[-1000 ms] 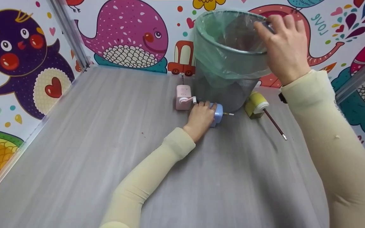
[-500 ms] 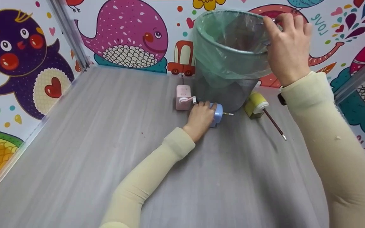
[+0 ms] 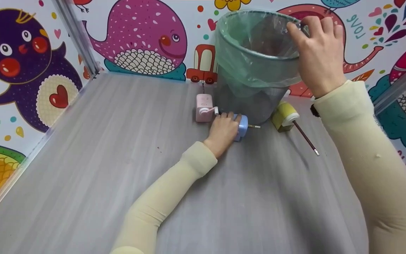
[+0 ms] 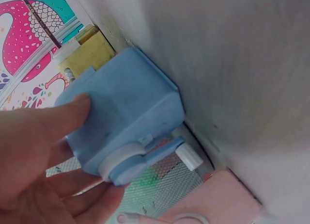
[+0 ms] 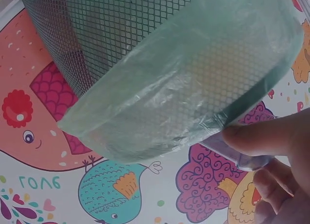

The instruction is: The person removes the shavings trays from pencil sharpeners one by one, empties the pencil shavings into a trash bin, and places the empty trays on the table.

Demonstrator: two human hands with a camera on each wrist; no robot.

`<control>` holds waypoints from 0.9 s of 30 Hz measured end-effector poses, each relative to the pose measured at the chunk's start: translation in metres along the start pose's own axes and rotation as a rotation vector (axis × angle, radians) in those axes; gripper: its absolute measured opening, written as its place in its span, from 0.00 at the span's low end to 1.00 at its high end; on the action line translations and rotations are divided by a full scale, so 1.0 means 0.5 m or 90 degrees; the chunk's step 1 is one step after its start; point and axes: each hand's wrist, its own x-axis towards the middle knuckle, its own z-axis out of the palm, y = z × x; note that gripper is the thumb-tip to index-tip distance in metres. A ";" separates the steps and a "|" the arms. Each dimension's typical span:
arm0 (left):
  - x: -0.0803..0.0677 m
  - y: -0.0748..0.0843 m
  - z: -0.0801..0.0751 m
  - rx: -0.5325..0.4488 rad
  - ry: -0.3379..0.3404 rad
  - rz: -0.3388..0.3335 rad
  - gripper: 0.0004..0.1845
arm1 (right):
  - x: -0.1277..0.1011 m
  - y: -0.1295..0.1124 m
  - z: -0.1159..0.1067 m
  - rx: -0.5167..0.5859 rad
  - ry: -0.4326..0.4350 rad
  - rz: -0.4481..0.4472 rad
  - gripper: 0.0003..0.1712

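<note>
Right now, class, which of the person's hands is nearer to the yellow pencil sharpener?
Left. The left hand grips the blue sharpener beside the yellow pencil sharpener on the table; the right hand is up at the bin's rim.

Open tabletop (image 3: 125, 169) left (nearer too); bin (image 3: 256, 67) and sharpeners crowd the back wall.

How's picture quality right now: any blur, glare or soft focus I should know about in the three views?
Head view: evenly lit and sharp, soft shadows under both arms, faint sheen on the table. Left wrist view: the left hand is close and blurred, the blue sharpener fairly clear. Right wrist view: the bin mesh is crisp, the liner hazy with mild glare, the right hand out of focus.
</note>
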 end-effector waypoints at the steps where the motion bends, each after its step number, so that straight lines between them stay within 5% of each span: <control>1: 0.000 0.000 0.000 0.000 -0.001 0.000 0.25 | 0.000 -0.001 -0.003 -0.002 -0.007 -0.005 0.27; 10: 0.001 -0.001 -0.001 -0.008 -0.014 0.001 0.25 | 0.002 0.002 -0.025 0.052 -0.089 0.029 0.31; 15: 0.001 -0.001 -0.001 -0.009 -0.013 0.002 0.25 | 0.000 0.004 -0.025 0.083 -0.074 0.053 0.30; 22: 0.001 -0.001 -0.001 0.000 -0.005 0.005 0.26 | 0.000 0.002 -0.011 0.012 -0.003 0.027 0.25; 27: 0.001 -0.001 -0.001 -0.002 -0.001 0.006 0.26 | -0.001 -0.003 -0.008 0.003 -0.014 0.027 0.26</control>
